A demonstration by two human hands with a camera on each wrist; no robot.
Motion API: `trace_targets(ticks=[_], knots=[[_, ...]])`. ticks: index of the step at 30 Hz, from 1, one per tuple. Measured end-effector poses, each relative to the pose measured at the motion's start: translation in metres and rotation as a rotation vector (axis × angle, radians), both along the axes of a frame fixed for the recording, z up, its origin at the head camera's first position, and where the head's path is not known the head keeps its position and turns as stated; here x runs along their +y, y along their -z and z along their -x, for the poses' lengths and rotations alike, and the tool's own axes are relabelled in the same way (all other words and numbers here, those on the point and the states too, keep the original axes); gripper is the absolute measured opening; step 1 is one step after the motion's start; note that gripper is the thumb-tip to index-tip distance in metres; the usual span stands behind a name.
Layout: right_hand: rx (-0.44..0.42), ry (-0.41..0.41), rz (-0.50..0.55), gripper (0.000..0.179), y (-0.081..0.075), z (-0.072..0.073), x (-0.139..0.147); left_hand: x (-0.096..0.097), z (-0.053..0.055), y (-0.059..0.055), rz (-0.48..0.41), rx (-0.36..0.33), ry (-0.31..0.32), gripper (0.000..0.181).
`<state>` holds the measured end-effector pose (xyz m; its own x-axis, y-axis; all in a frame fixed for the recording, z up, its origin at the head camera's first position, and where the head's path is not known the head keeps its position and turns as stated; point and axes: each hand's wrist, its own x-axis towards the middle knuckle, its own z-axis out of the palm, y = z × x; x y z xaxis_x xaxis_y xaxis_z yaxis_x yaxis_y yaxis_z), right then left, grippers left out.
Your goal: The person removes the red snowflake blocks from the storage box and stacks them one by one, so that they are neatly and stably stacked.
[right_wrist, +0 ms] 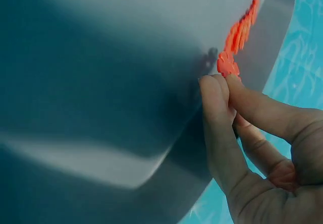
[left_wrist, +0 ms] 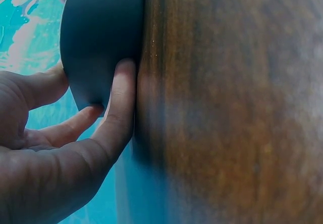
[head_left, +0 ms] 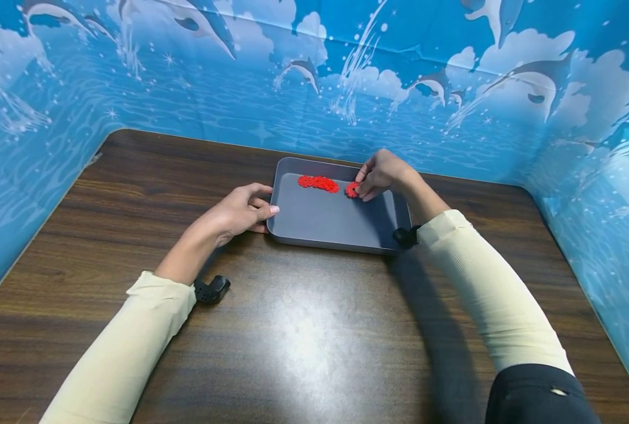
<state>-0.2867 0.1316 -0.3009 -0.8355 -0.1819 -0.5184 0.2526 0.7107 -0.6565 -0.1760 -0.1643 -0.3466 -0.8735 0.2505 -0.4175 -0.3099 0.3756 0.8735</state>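
"Where's the scalloped red disc (head_left: 351,189)?"

"Pinched between the thumb and fingers of the right hand (head_left: 382,176), in the far right part of the gray tray (head_left: 335,219). The overlapping red row (head_left: 318,184) lies left of it, between both hands."

"And the left hand (head_left: 242,209)?"

"Gripping the tray's left end, thumb at the rim."

"Counts?"

"One tray, two hands, one disc visible in the pinch; the row overlaps too closely to count."
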Motion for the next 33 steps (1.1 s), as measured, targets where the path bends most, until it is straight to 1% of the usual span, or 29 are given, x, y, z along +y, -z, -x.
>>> trace_targets(ticks=[6,12,14,16,21,24,27,30,33], knots=[[0.0,0.005,-0.027,0.02,-0.013,-0.002,0.022,0.0,-0.001,-0.001,-0.002,0.0,0.004,0.066],[-0.003,-0.044,-0.075,0.025,-0.025,-0.001,0.047,0.0,-0.001,-0.001,0.006,0.002,0.009,0.067],[0.005,-0.061,-0.099,0.026,-0.027,-0.001,0.056,0.0,-0.001,0.0,0.007,0.002,0.009,0.068],[0.008,-0.061,-0.107,0.027,-0.028,-0.002,0.065,0.0,-0.001,0.0,0.004,0.003,0.009,0.068],[-0.001,-0.045,-0.097,0.029,-0.029,-0.007,0.092,0.001,-0.002,0.0,0.001,-0.001,0.012,0.069],[-0.002,-0.052,-0.114,0.032,-0.028,-0.009,0.108,0.001,-0.002,0.0,0.002,-0.002,0.013,0.069],[-0.005,-0.04,-0.138,0.033,-0.026,-0.011,0.122,0.0,-0.003,-0.001,0.001,0.004,0.014,0.069],[-0.016,-0.012,-0.142,0.031,-0.022,-0.015,0.134,0.0,-0.003,-0.002,0.001,0.01,0.014,0.07],[-0.028,0.014,-0.118,0.028,-0.016,-0.018,0.144,0.0,-0.003,-0.001,-0.002,0.009,0.01,0.07]])
